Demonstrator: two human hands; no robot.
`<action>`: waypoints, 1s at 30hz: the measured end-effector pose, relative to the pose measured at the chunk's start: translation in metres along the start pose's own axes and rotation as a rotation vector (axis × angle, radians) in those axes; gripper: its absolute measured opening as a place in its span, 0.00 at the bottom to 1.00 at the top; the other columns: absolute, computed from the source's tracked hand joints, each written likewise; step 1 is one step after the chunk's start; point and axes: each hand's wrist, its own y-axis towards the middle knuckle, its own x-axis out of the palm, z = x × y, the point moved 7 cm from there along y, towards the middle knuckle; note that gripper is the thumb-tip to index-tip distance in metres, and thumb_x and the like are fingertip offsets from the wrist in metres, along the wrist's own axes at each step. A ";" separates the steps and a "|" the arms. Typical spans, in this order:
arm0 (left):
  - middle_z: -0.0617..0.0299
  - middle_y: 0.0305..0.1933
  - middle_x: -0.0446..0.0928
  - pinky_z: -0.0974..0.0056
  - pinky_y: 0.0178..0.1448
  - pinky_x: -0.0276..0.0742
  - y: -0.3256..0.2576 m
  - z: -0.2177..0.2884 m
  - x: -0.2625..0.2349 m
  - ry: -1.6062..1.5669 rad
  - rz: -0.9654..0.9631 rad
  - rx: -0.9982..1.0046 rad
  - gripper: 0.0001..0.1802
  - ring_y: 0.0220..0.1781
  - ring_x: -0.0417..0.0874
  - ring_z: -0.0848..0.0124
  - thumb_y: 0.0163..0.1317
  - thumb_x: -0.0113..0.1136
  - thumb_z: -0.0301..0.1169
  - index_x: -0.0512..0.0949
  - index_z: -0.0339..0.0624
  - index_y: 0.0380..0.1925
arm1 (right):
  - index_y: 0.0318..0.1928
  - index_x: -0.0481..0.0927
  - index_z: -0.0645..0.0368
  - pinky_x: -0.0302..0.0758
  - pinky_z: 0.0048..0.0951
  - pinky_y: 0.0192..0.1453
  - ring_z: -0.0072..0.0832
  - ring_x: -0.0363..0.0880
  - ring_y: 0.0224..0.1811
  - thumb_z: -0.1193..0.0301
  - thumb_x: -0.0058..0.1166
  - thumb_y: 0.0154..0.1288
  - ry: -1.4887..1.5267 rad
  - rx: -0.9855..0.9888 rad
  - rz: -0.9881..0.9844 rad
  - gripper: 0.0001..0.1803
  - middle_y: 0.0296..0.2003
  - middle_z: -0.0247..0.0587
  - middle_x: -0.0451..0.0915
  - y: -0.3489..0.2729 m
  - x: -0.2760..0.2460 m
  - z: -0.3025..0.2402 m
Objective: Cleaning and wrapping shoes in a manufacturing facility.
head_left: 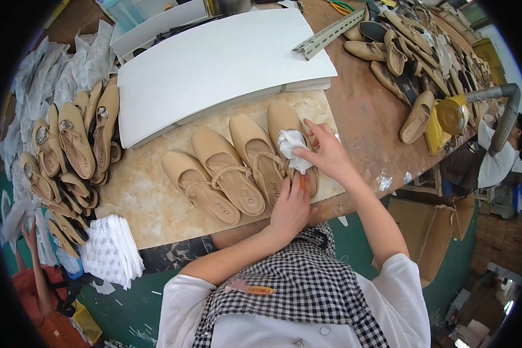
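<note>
Four beige slip-on shoes with braided straps lie in a row on a pale board, toes pointing away: a left one (pixel 194 182), a second (pixel 229 168), a third (pixel 255 145) and the rightmost shoe (pixel 284 116). My right hand (pixel 329 152) is closed on a crumpled wad of white tissue paper (pixel 293 148) at the opening of the rightmost shoe. By the heels of the third and rightmost shoes, my left hand (pixel 290 211) has its fingers bent together. A small orange-brown piece (pixel 302 182) shows at its fingertips; what it is, I cannot tell.
A stack of large white sheets (pixel 214 69) lies behind the row, with a slotted metal bar (pixel 330 35) on it. Beige shoes (pixel 75 139) and white paper sheets (pixel 110 249) are at left. More shoes (pixel 417 116) pile up at far right, near a grey pipe (pixel 493 93). Other people are at both sides.
</note>
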 end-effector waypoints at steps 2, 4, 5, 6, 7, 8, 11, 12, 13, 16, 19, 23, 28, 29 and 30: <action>0.43 0.61 0.66 0.55 0.69 0.54 0.002 0.004 -0.003 0.023 0.017 0.033 0.41 0.64 0.62 0.55 0.52 0.57 0.52 0.68 0.25 0.55 | 0.60 0.68 0.64 0.73 0.35 0.47 0.43 0.74 0.42 0.69 0.66 0.47 -0.514 -0.023 0.171 0.37 0.40 0.50 0.69 0.013 0.000 0.003; 0.43 0.61 0.66 0.56 0.69 0.55 -0.001 0.008 0.000 0.051 0.009 0.058 0.42 0.64 0.63 0.55 0.51 0.58 0.53 0.67 0.24 0.55 | 0.59 0.69 0.63 0.73 0.35 0.47 0.43 0.74 0.42 0.67 0.66 0.47 -0.489 -0.032 0.198 0.37 0.39 0.50 0.69 0.028 0.002 0.004; 0.43 0.61 0.66 0.56 0.69 0.56 -0.001 0.009 0.001 0.070 0.010 0.055 0.43 0.66 0.62 0.55 0.51 0.58 0.52 0.67 0.24 0.56 | 0.59 0.70 0.63 0.73 0.34 0.46 0.43 0.74 0.42 0.68 0.65 0.47 -0.479 -0.052 0.200 0.36 0.38 0.49 0.70 0.037 0.001 0.003; 0.43 0.61 0.66 0.56 0.69 0.56 -0.001 0.007 0.000 0.069 0.010 0.057 0.43 0.66 0.62 0.55 0.51 0.58 0.52 0.67 0.24 0.56 | 0.58 0.71 0.62 0.73 0.34 0.46 0.42 0.74 0.41 0.68 0.65 0.47 -0.471 -0.069 0.203 0.35 0.38 0.48 0.70 0.039 0.002 0.003; 0.43 0.61 0.66 0.56 0.69 0.56 -0.001 0.004 0.000 0.080 -0.015 0.054 0.43 0.66 0.61 0.55 0.51 0.59 0.52 0.67 0.25 0.56 | 0.58 0.71 0.62 0.73 0.34 0.46 0.42 0.74 0.41 0.68 0.65 0.47 -0.473 -0.068 0.205 0.35 0.38 0.48 0.70 0.038 0.005 0.004; 0.43 0.61 0.67 0.56 0.69 0.56 -0.002 0.001 0.000 0.090 -0.039 0.051 0.43 0.66 0.61 0.56 0.51 0.59 0.52 0.67 0.25 0.56 | 0.57 0.71 0.62 0.72 0.35 0.47 0.44 0.73 0.42 0.70 0.64 0.47 -0.391 -0.054 0.207 0.34 0.38 0.49 0.70 0.034 0.008 0.007; 0.44 0.60 0.67 0.55 0.69 0.55 -0.003 -0.003 0.000 0.025 0.000 0.044 0.43 0.66 0.61 0.56 0.50 0.59 0.53 0.68 0.26 0.56 | 0.57 0.72 0.61 0.72 0.37 0.47 0.45 0.72 0.43 0.72 0.63 0.46 -0.385 -0.042 0.193 0.33 0.39 0.49 0.71 0.026 0.004 0.023; 0.44 0.60 0.67 0.55 0.69 0.55 -0.002 -0.001 0.002 0.028 0.010 0.038 0.43 0.66 0.61 0.56 0.50 0.59 0.53 0.68 0.26 0.56 | 0.57 0.72 0.60 0.72 0.37 0.47 0.45 0.73 0.42 0.73 0.62 0.46 -0.461 -0.028 0.188 0.32 0.38 0.49 0.71 0.026 -0.003 0.020; 0.44 0.60 0.67 0.55 0.69 0.55 -0.002 0.003 0.005 0.044 -0.013 0.045 0.43 0.66 0.61 0.56 0.50 0.59 0.53 0.67 0.26 0.56 | 0.57 0.72 0.60 0.72 0.37 0.47 0.45 0.73 0.42 0.73 0.62 0.46 -0.466 -0.039 0.187 0.32 0.38 0.49 0.71 0.034 -0.002 0.015; 0.46 0.58 0.69 0.54 0.69 0.55 0.003 0.001 0.000 0.100 0.010 0.070 0.40 0.65 0.62 0.56 0.49 0.60 0.53 0.70 0.27 0.52 | 0.58 0.71 0.58 0.72 0.36 0.46 0.45 0.73 0.44 0.73 0.62 0.47 -0.531 -0.128 0.334 0.33 0.41 0.49 0.72 0.052 0.001 -0.004; 0.52 0.48 0.75 0.50 0.68 0.55 0.022 -0.031 -0.026 -0.120 -0.025 0.158 0.31 0.62 0.64 0.55 0.47 0.60 0.54 0.81 0.35 0.38 | 0.60 0.69 0.57 0.73 0.35 0.47 0.42 0.74 0.46 0.71 0.62 0.51 -0.354 -0.013 0.252 0.33 0.45 0.47 0.73 0.048 0.000 0.005; 0.44 0.70 0.53 0.30 0.68 0.37 0.091 -0.205 -0.111 0.119 0.513 -0.240 0.37 0.73 0.46 0.46 0.52 0.56 0.56 0.66 0.57 0.63 | 0.60 0.71 0.57 0.71 0.25 0.50 0.25 0.73 0.43 0.74 0.58 0.58 -0.060 -0.027 0.161 0.27 0.45 0.35 0.75 -0.025 -0.045 0.025; 0.45 0.59 0.66 0.35 0.64 0.55 0.075 -0.300 -0.083 0.038 0.396 -0.633 0.33 0.65 0.63 0.52 0.56 0.58 0.49 0.67 0.55 0.61 | 0.58 0.72 0.58 0.71 0.23 0.47 0.22 0.74 0.43 0.75 0.55 0.61 0.030 0.023 0.228 0.23 0.48 0.39 0.75 -0.072 -0.047 0.010; 0.47 0.52 0.69 0.42 0.58 0.63 0.073 -0.292 -0.087 -0.052 0.466 -0.565 0.26 0.57 0.68 0.53 0.56 0.58 0.45 0.72 0.50 0.55 | 0.58 0.72 0.58 0.71 0.23 0.47 0.22 0.74 0.43 0.75 0.55 0.61 0.038 0.022 0.225 0.23 0.48 0.39 0.75 -0.074 -0.041 0.003; 0.49 0.44 0.73 0.49 0.53 0.71 0.069 -0.281 -0.091 -0.141 0.539 -0.505 0.21 0.49 0.74 0.55 0.56 0.58 0.40 0.76 0.46 0.49 | 0.60 0.70 0.57 0.72 0.23 0.48 0.22 0.74 0.43 0.73 0.54 0.63 0.172 -0.019 0.265 0.24 0.50 0.40 0.74 -0.076 -0.035 -0.011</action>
